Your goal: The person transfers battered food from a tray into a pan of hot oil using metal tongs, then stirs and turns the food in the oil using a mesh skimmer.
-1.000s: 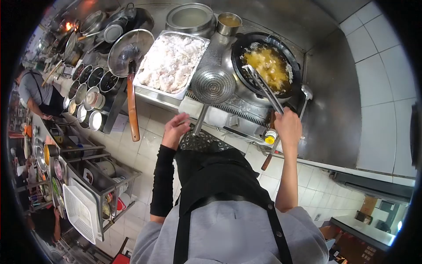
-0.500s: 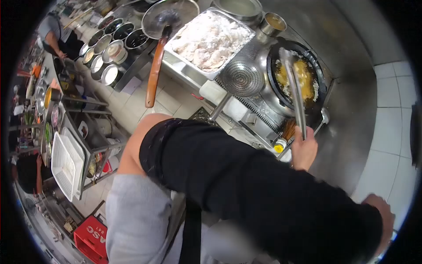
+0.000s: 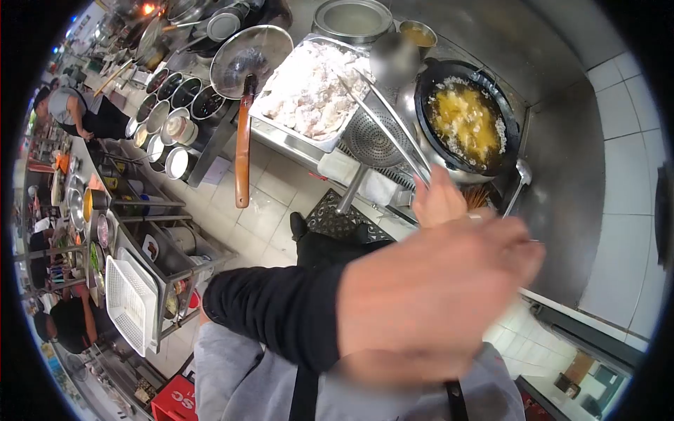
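Observation:
Metal tongs (image 3: 393, 133) are gripped in my right hand (image 3: 439, 198), their open tips over the near right part of a metal tray (image 3: 328, 144) of white floured pieces (image 3: 312, 88). My left hand (image 3: 435, 295), in a black sleeve, is close to the camera and blurred in front of my right forearm; what its fingers do is unclear. Yellowish pieces bubble in oil in a black wok (image 3: 467, 119) to the right. Under the tongs lies a perforated ladle (image 3: 379, 139).
A wire strainer (image 3: 251, 62) with a wooden handle, a metal pot (image 3: 352, 19) and small bowls of sauces (image 3: 186, 92) stand left and behind. A ladle (image 3: 519, 175) rests right of the wok. Two other people (image 3: 70, 105) are at the far left.
The tongs have moved left from the wok to the tray with my right hand. My left arm has swung across my body, and its hand is now nearer the middle.

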`<state>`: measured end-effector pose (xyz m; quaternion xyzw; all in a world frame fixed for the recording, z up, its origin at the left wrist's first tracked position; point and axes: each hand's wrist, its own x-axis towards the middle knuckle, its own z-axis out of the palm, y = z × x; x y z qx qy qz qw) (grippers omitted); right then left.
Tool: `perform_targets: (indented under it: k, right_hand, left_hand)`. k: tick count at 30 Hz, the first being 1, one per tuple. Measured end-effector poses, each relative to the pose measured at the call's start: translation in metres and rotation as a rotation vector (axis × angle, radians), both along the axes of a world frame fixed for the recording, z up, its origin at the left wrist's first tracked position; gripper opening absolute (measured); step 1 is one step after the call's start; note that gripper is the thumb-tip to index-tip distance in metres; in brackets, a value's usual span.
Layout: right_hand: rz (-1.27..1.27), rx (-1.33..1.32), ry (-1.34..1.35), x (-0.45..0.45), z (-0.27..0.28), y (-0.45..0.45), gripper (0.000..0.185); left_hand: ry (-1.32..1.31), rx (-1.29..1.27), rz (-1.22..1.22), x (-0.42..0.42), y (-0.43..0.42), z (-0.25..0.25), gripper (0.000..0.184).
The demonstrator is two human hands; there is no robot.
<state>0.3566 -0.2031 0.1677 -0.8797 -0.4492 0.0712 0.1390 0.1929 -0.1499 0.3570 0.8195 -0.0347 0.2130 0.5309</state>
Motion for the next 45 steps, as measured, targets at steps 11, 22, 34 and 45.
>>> perform_targets:
  k: [11,22,34,45]
  right_hand:
    - [-0.015,0.256,-0.126,0.012,0.022,0.003,0.027]
    - [-0.505,-0.126,-0.231,0.108,0.039,-0.092,0.025]
    - [-0.532,0.022,-0.259,0.134,0.014,-0.089,0.029]
    - [-0.186,0.156,0.104,-0.003,0.013,-0.072,0.034]
  left_hand:
    - [0.387,-0.541,0.083,-0.061,0.017,-0.114,0.049]
    - [0.455,-0.688,0.116,-0.069,0.009,-0.136,0.051]
    - [0.369,-0.585,0.104,-0.051,-0.010,-0.130,0.043]
    - [-0.902,-0.014,-0.009,0.019,-0.040,-0.006,0.023]
